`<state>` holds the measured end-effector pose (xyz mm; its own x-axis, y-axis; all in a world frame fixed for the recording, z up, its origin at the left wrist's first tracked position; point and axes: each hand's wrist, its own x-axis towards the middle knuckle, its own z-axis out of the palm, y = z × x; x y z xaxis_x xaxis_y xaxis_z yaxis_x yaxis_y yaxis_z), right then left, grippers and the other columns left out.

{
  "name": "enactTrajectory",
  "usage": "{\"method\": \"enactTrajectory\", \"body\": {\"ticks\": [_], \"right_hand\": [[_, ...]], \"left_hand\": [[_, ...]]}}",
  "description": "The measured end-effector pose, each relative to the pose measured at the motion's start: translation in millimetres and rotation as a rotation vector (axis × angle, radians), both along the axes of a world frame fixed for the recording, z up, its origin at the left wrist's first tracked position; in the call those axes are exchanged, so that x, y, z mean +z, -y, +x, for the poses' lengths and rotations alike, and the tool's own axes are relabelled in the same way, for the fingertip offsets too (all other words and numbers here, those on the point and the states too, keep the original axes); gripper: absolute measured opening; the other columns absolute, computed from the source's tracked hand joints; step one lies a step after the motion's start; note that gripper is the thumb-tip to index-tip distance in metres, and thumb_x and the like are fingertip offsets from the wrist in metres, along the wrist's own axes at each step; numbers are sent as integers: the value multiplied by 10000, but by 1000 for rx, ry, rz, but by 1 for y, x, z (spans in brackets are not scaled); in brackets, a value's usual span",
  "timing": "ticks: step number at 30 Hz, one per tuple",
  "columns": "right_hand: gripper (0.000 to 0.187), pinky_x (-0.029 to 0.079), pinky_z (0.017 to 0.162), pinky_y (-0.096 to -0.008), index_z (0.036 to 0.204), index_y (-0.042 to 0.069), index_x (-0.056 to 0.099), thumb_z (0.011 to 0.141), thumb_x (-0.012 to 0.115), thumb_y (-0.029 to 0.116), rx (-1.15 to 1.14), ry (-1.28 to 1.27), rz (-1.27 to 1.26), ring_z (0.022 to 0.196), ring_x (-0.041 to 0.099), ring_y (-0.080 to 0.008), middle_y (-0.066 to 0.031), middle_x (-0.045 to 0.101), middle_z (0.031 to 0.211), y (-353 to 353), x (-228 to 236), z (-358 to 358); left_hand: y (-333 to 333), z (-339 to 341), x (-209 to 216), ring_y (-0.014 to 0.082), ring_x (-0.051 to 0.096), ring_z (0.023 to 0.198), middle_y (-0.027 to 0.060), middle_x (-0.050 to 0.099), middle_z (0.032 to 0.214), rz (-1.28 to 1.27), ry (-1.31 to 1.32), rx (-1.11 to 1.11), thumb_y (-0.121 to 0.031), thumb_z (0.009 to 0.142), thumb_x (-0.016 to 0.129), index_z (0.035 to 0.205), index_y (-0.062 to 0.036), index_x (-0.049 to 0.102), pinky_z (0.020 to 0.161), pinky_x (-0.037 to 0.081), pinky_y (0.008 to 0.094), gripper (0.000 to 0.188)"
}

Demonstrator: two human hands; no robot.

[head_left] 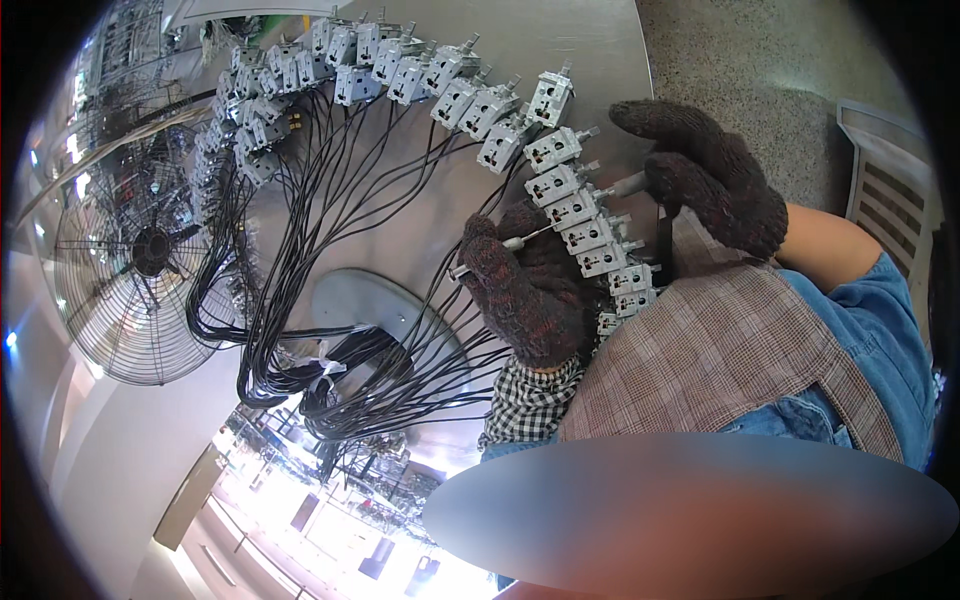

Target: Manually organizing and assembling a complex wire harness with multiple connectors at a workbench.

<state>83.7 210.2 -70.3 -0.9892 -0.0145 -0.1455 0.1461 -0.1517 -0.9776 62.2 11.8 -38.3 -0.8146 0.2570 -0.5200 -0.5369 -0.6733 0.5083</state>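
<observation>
A row of grey metal switch-like blocks (573,210), with short shafts and black wires, curves across the metal table. Near the middle of this row, my left hand (530,290), in a dark knitted glove, is closed around a slim metal tool (514,243) like a screwdriver. Its thin tip reaches a block's face. On the other side of the row is my gloved right hand (715,185), one finger stretched out above. Its lower fingers are curled at a silver cylinder (628,185) in line with a block's shaft. How they grip it is partly hidden.
Bundled black wires (270,340) run down the left and pass over a grey oval plate (400,310). More blocks (350,85) line the table's far side. A wire-cage fan (150,250) stands left; a slatted seat (895,175) is at right, beyond the table edge.
</observation>
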Motion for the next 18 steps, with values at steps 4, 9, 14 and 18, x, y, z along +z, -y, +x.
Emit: {"method": "enactTrajectory", "body": {"ticks": [4,9,14,18], "right_hand": [[361,498,659,-247,1302,67,468,948,498,135,95,-21,88,755,606,-102,-71,659,943,-7,1,-1],[395,496,665,-258,1330,58,426,941,488,97,-61,-48,-39,751,582,-109,-72,646,933,-4,-10,13],[415,463,642,-242,1354,49,375,950,460,83,-45,55,-141,729,543,-109,-99,604,1001,-7,-19,41],[418,456,660,-239,1350,49,386,944,482,88,22,50,-258,744,524,-101,-92,592,1026,0,-17,38]], "left_hand": [[0,-1,-1,340,560,1076,257,520,1225,22,23,6,-458,964,303,1294,90,401,882,509,455,647],[-1,9,-5,362,582,1012,224,547,1187,-42,58,88,-537,928,397,1164,-26,531,837,513,474,579],[15,24,-22,366,548,1085,220,542,1201,-302,-62,73,-485,942,425,1131,-45,545,899,486,494,493],[19,31,-20,360,539,1103,229,536,1201,-194,-158,71,-484,941,433,1147,-54,538,899,487,504,488]]}}
